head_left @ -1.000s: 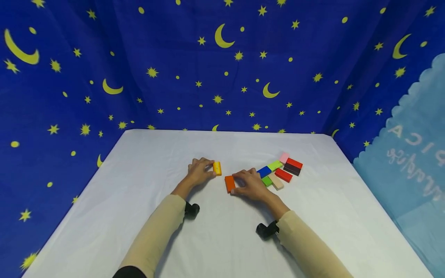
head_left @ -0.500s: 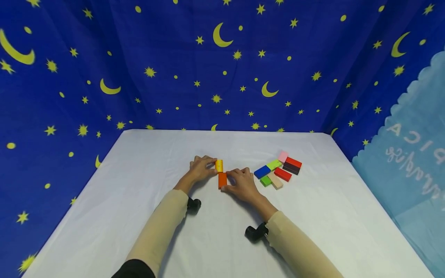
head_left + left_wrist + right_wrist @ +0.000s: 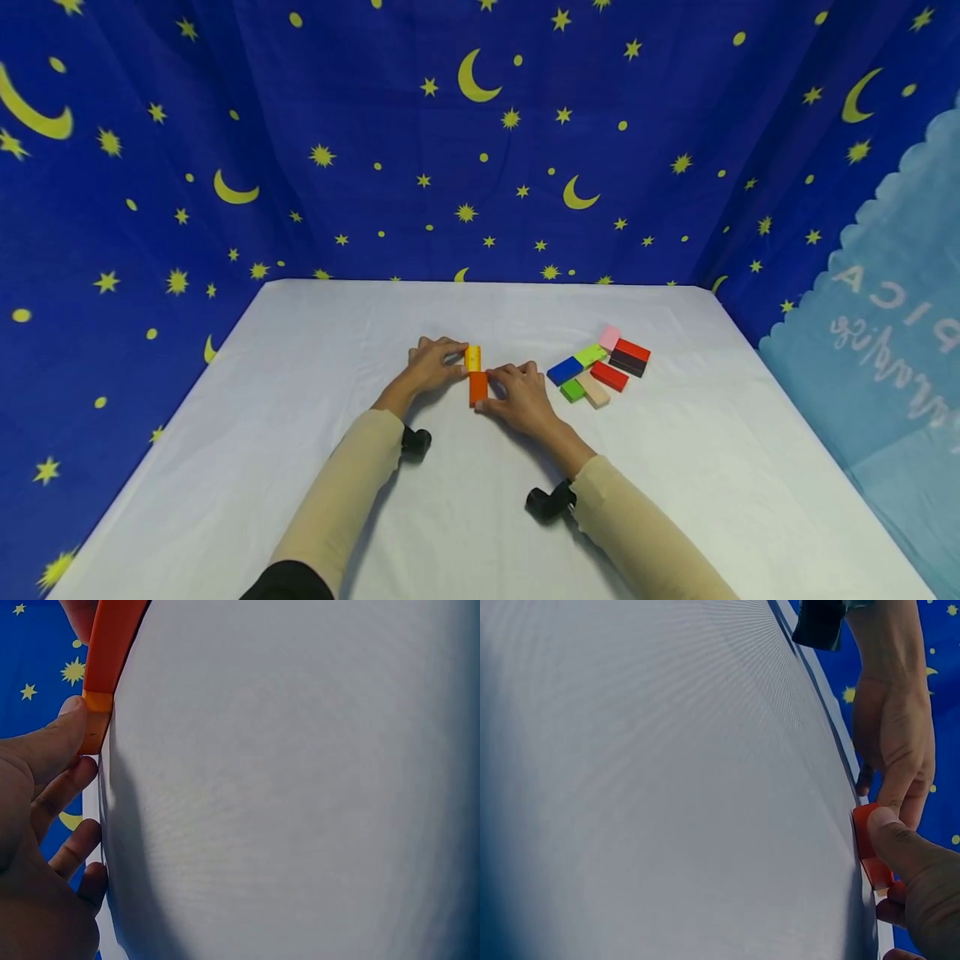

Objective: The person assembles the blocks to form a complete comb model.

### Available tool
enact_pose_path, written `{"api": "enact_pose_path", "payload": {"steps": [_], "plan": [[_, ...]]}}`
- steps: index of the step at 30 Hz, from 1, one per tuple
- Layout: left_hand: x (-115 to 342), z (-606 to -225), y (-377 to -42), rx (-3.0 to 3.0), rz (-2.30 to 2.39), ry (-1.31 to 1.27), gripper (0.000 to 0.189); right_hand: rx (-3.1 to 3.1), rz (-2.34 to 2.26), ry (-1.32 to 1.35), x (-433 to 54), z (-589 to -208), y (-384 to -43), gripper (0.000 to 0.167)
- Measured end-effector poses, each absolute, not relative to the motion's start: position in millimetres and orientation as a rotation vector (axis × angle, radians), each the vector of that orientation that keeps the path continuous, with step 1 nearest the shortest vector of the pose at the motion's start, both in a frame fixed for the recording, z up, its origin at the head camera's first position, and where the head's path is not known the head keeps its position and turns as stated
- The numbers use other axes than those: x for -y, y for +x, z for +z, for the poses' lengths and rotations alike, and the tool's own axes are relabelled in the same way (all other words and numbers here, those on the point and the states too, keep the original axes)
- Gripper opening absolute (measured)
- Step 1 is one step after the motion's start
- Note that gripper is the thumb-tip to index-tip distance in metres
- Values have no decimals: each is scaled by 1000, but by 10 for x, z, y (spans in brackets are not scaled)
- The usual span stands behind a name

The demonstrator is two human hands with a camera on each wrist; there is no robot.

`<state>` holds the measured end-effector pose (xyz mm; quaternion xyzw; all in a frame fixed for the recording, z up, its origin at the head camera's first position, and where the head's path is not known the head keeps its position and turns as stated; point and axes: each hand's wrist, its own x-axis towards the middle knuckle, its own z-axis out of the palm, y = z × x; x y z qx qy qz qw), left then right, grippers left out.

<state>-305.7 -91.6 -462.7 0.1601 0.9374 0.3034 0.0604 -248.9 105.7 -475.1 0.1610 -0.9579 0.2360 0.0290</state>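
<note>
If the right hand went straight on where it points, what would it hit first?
The orange block it pinches; beyond that, probably the left hand or yellow block, though depth is hard to judge.

At the left edge, the left hand [image 3: 30, 851] pinches a small yellow-orange block [image 3: 95, 729], thumb laid along its near face — three fingertips show below, close to the white cloth [image 3: 285, 780]. A longer red-orange block [image 3: 115, 645] meets its end and runs up out of the frame, with part of another finger [image 3: 79, 619] behind it. A soft shadow [image 3: 129, 817] falls on the cloth — past the hand hangs blue fabric [image 3: 34, 660] with yellow stars.
</note>
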Motion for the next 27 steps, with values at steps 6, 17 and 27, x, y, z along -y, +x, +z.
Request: {"api": "enact_pose_path", "payload": {"steps": [6,17,27], "plan": [[906,-4618,-3074,-2830,900,473,48,2917,710,509,-1029,-4783,-2504,62],[899,-4596,-3095,-2830,888,468,46,2916,700,482,-962,-4793,-2508,64],[906,-4597,-3104,-2845,862,485,46,2905,689,465,-937,-4821,-2507,63]]}}
